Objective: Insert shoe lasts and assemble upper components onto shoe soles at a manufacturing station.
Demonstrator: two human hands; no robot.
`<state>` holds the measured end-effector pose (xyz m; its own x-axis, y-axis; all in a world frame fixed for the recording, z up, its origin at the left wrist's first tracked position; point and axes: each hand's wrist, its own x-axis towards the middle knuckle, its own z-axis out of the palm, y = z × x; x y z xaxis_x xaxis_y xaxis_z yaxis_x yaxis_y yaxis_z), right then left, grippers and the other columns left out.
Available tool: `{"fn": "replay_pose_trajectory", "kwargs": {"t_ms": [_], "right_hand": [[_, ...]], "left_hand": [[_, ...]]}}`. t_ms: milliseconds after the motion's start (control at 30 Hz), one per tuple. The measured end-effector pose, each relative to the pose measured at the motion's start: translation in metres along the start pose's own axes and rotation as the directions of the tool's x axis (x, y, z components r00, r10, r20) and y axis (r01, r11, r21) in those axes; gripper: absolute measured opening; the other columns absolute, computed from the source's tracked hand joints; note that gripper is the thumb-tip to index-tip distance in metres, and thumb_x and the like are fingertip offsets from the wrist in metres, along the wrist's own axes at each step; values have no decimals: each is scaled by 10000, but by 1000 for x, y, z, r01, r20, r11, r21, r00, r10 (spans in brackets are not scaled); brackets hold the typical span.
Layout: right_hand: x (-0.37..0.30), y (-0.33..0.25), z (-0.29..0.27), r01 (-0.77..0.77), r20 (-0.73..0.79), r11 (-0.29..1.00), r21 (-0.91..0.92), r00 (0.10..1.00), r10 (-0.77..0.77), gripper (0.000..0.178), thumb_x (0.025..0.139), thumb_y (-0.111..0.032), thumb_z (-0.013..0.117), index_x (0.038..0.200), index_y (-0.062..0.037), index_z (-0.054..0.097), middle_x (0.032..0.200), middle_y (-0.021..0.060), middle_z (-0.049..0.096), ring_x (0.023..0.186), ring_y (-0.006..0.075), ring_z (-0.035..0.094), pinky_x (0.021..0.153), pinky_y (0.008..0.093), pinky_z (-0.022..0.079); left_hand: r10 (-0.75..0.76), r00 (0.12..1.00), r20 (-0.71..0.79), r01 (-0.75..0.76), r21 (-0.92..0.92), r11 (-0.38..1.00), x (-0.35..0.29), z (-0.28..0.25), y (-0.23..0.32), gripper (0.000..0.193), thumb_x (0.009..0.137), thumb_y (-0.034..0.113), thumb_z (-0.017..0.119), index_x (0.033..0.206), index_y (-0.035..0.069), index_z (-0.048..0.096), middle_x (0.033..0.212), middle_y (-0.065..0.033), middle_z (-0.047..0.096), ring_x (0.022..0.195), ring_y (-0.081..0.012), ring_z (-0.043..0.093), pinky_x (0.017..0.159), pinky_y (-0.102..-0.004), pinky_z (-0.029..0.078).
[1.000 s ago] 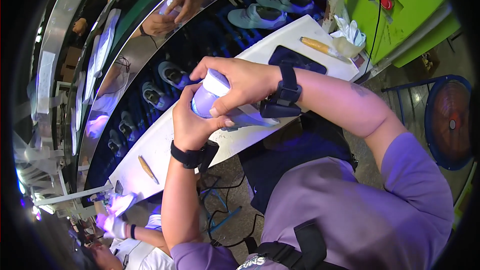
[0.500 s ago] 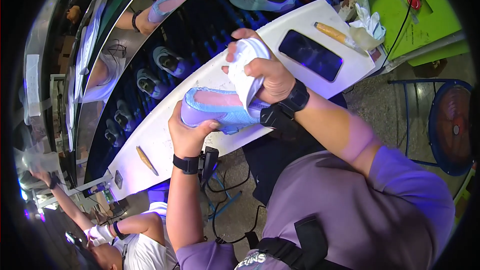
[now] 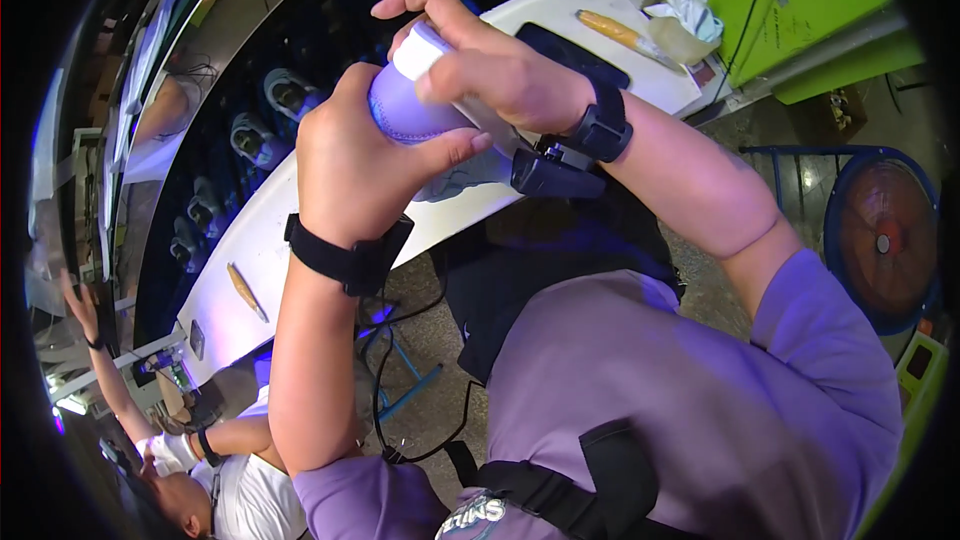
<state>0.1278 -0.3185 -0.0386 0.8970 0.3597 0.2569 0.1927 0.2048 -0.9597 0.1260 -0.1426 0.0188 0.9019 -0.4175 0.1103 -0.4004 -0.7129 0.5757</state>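
A lavender and light-blue shoe upper (image 3: 415, 105) stands tilted between my hands, its smooth lavender end turned up. My left hand (image 3: 365, 155) is closed around its near side, thumb laid across it. At the raised end, my right hand (image 3: 490, 65) is closed, with the index finger reaching out past the top. A bright white patch (image 3: 417, 55) shows between its thumb and fingers, apparently the white cloth, pressed against the shoe; most of it is hidden. The shoe's opening faces away and cannot be seen.
Below lies a white curved bench (image 3: 255, 240) with a wooden-handled tool (image 3: 244, 290), a phone (image 3: 570, 55), another wooden-handled tool (image 3: 610, 28) and a crumpled white glove (image 3: 688, 15). Several shoes (image 3: 290, 95) sit on the dark strip beyond. A round fan (image 3: 882, 240) stands right; a co-worker (image 3: 240, 480) is lower left.
Both hands have turned the shoe upper, so its lavender end now points up and its opening is out of sight. My right hand has moved left onto that end; the white cloth shows less.
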Motion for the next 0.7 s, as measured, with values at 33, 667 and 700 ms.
{"fn": "replay_pose_trajectory", "kwargs": {"t_ms": [33, 667, 700], "right_hand": [[-4, -3, -2, 13, -12, 997, 72, 1000, -13, 779, 785, -170, 595, 1504, -126, 299, 1189, 107, 502, 1047, 153, 526, 924, 306, 444], [-101, 86, 25, 174, 67, 705, -687, 982, -177, 890, 642, -237, 865, 1429, -76, 481, 1188, 151, 601, 1093, 364, 601, 950, 451, 486], [-99, 84, 26, 184, 72, 705, -685, 980, -185, 867, 640, -252, 872, 1407, -73, 509, 1152, 148, 631, 1047, 358, 629, 925, 437, 505]], "left_hand": [[51, 998, -22, -49, 84, 995, -3, 2, 8, 695, 564, 421, 946, 991, -29, 632, 790, -199, 710, 745, -331, 732, 669, -386, 583], [82, 972, -218, -91, -28, 995, -144, 24, -62, 679, 659, 378, 820, 1208, 25, 632, 1439, -314, 388, 1351, -432, 425, 1042, -472, 417], [81, 969, -232, -90, -27, 996, -148, 26, -69, 679, 659, 378, 820, 1208, 25, 632, 1439, -314, 388, 1351, -432, 425, 1042, -472, 417]]}}
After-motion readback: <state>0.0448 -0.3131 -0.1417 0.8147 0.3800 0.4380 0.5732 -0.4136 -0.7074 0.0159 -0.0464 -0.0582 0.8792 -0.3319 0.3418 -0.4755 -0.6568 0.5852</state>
